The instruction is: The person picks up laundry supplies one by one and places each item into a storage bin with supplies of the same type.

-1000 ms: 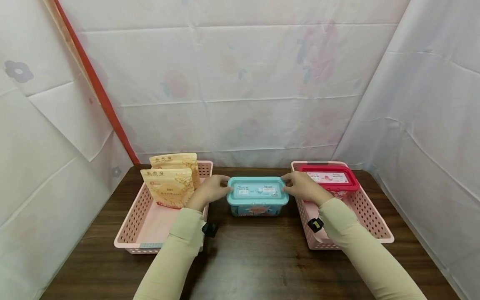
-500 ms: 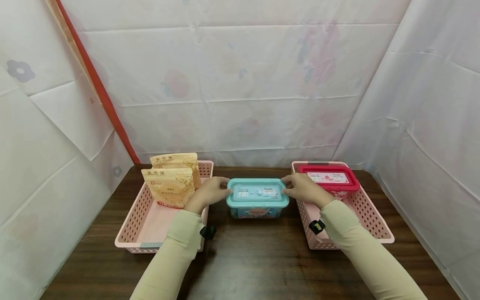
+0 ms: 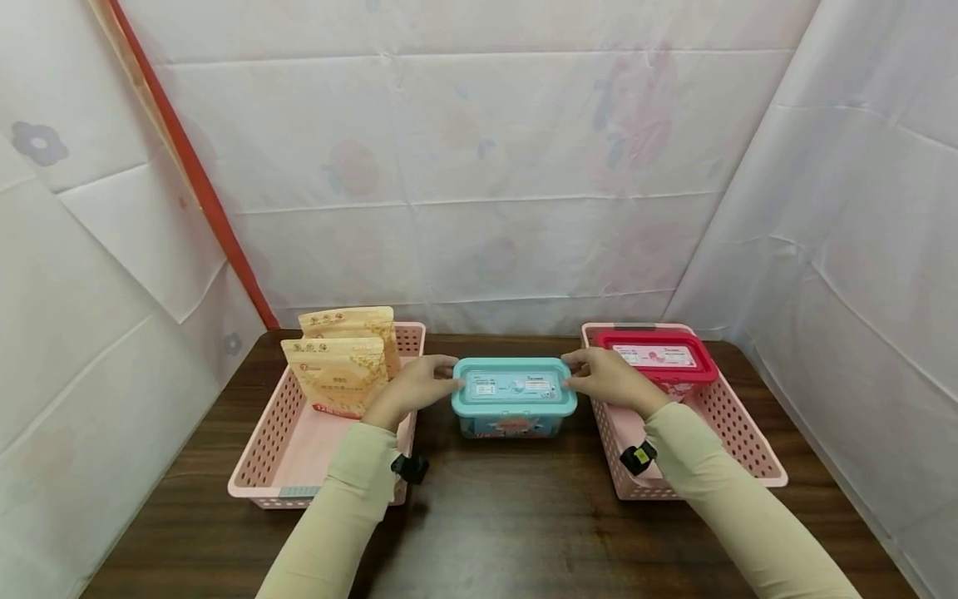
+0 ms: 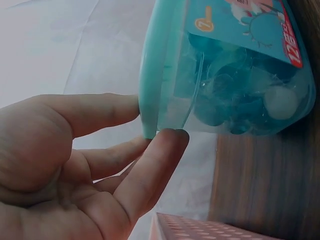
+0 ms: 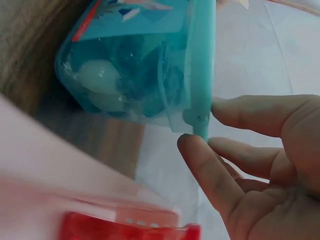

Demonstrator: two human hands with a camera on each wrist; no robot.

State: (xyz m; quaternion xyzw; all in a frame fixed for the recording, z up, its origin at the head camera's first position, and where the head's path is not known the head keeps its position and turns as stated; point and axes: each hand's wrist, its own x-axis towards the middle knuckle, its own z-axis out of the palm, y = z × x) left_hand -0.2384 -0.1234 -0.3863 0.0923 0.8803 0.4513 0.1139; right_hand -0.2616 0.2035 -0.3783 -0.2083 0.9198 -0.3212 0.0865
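Note:
A turquoise laundry pod box (image 3: 515, 399) stands at the middle of the table, its lid closed. Through its clear wall in the left wrist view, teal and white pods (image 4: 245, 95) show. My left hand (image 3: 422, 384) pinches the left end of the lid rim, thumb on top and fingertips beneath. At the opposite end, my right hand (image 3: 604, 378) pinches the rim the same way; in the right wrist view its fingertips (image 5: 186, 142) sit under the lid edge. The box's base is close over the dark wood.
To the left, a pink basket (image 3: 250, 466) holds two upright yellow pouches (image 3: 340, 378). Another pink basket (image 3: 748, 437) on the right contains a red-lidded box (image 3: 659, 356). White patterned sheets (image 3: 479, 166) enclose the brown table (image 3: 516, 524) at the back and sides.
The turquoise laundry pod box has shifted very slightly down in the head view, with both hands still pinching its lid rim. Both baskets stay in place.

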